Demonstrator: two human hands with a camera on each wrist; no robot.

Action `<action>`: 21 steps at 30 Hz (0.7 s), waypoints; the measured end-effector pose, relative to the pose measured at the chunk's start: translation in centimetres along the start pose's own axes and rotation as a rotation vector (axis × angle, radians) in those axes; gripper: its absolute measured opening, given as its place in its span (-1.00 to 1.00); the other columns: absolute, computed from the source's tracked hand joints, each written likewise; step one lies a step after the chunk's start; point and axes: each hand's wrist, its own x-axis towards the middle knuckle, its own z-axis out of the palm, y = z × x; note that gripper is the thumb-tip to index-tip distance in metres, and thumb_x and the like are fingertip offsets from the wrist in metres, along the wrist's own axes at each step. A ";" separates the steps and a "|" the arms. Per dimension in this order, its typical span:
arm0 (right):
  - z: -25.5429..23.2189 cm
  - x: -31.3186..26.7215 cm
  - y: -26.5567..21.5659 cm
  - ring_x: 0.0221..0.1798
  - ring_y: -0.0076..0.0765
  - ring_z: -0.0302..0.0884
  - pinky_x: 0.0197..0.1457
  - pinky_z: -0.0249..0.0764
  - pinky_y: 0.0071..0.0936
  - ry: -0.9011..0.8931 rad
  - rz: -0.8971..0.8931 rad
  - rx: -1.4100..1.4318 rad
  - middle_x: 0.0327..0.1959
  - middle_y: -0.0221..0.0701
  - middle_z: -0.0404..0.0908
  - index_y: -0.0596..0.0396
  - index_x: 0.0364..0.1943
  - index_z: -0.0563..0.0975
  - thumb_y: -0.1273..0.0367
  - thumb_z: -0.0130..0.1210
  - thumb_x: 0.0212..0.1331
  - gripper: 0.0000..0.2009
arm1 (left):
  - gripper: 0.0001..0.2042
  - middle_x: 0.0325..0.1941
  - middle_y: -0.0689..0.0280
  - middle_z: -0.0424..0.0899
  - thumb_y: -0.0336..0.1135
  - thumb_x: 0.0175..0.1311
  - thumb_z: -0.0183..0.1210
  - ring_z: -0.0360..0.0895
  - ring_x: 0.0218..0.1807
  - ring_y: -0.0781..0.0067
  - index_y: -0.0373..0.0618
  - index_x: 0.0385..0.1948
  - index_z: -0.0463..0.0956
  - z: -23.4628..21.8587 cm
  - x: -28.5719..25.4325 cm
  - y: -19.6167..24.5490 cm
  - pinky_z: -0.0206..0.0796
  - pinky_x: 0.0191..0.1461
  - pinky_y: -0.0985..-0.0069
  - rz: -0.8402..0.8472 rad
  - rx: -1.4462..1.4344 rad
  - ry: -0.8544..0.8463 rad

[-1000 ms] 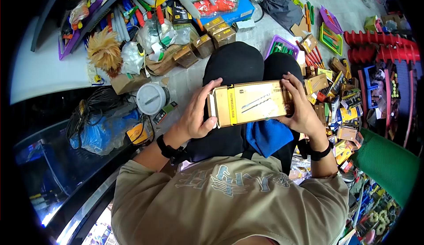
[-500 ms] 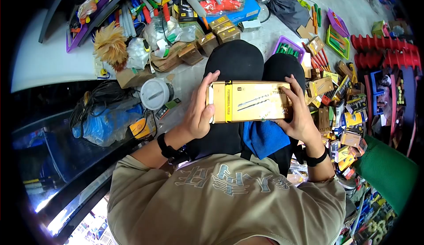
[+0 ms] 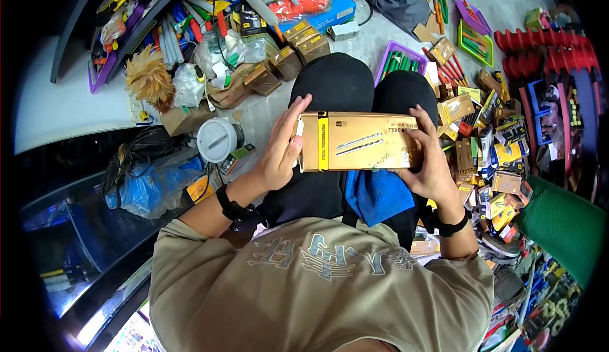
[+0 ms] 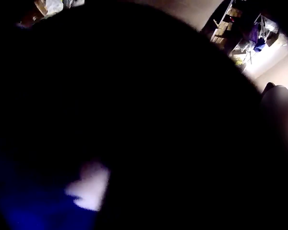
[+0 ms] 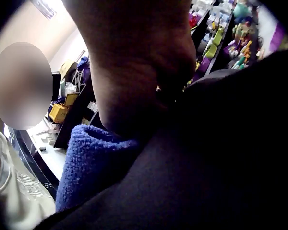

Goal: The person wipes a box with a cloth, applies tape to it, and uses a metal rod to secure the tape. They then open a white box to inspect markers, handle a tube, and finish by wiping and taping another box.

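A tan cardboard drill bit box lies crosswise over the lap, printed with two drill bits and banded in yellow near its left end. My left hand holds that end, fingers along the end's far corner and thumb against the pale end flap. Around the opposite end my right hand grips the box, fingertips on its printed face and thumb at the near edge. A blue cloth hangs on the lap just below the box. The left wrist view is mostly dark; the right wrist view shows the cloth close to the hand.
Many small boxes are heaped on the right, beside a green mesh roll. A lidded white bucket and blue plastic bag stand left. Ahead are brown boxes and a purple basket of green-handled things.
The box has risen slightly toward the knees and been turned a little, its near face flatter to view. The left thumb has shifted up along the end flap. Both hands stay on the box.
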 end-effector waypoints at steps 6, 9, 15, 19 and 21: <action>0.1 -0.7 0.4 0.53 0.48 0.17 0.53 0.20 0.17 0.032 -0.011 0.023 0.48 0.18 0.19 0.12 0.20 0.34 0.44 0.57 -0.17 -0.22 | -0.47 0.60 -0.06 0.17 -0.21 0.64 -0.33 0.08 0.62 -0.08 -0.34 0.51 0.03 1.9 0.0 -0.1 -0.16 0.65 0.11 -0.072 -0.090 0.139; 0.2 -0.9 0.6 0.55 0.45 0.13 0.54 0.19 0.15 0.047 -0.010 0.031 0.50 0.16 0.17 0.12 0.23 0.33 0.42 0.59 -0.17 -0.19 | -0.46 0.61 -0.05 0.15 -0.16 0.66 -0.37 0.05 0.63 -0.09 -0.31 0.52 0.02 2.3 0.2 0.2 -0.19 0.65 0.11 -0.120 -0.075 0.142; 0.5 -0.9 0.5 0.63 0.40 -0.04 0.60 0.08 0.15 0.050 0.015 0.057 0.55 0.09 0.07 0.07 0.38 0.23 0.36 0.62 -0.19 -0.03 | -0.36 0.67 -0.02 -0.01 0.04 0.68 -0.45 -0.04 0.66 -0.04 -0.27 0.57 -0.13 1.7 0.4 1.0 -0.28 0.66 0.14 -0.166 -0.045 0.019; 0.7 -0.3 0.0 0.65 0.40 -0.11 0.62 0.02 0.17 0.040 0.027 0.031 0.58 0.07 0.02 0.04 0.45 0.18 0.36 0.62 -0.20 0.04 | -0.19 0.70 -0.05 -0.22 0.24 0.62 -0.48 -0.21 0.71 0.07 -0.33 0.58 -0.29 1.4 1.3 2.7 -0.38 0.69 0.21 -0.080 -0.126 0.000; 0.8 0.2 -0.3 0.66 0.41 -0.16 0.63 -0.01 0.19 0.064 0.039 0.037 0.60 0.06 -0.03 0.02 0.49 0.15 0.37 0.62 -0.21 0.08 | -0.09 0.71 -0.05 -0.27 0.38 0.53 -0.53 -0.29 0.72 0.05 -0.34 0.58 -0.32 1.4 2.5 4.8 -0.42 0.69 0.19 -0.104 -0.282 0.044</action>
